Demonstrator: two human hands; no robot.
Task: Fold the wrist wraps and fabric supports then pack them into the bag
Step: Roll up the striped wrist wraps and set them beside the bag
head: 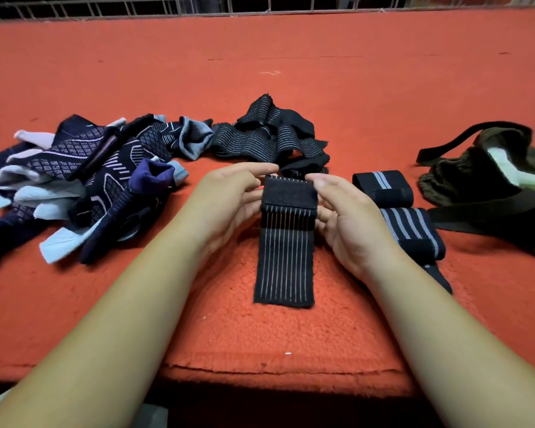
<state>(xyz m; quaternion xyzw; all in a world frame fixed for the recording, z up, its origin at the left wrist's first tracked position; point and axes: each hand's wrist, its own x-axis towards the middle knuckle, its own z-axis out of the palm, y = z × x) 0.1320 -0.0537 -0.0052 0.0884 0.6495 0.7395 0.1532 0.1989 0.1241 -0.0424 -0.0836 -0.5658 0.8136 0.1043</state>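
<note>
The left hand [229,196] and right hand [349,217] pinch the wrist wrap [284,267] at its folded far end. It is mid-fold and likely needs even rolling nearward next.

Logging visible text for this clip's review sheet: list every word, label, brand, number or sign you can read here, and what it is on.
No text can be read.
The striped wrap held by the left hand and right hand shows only thin pale lines.
The folded wraps show grey stripes, the fabric supports only woven patterns.
The white patch in the bag bears no lettering I can make out.
</note>
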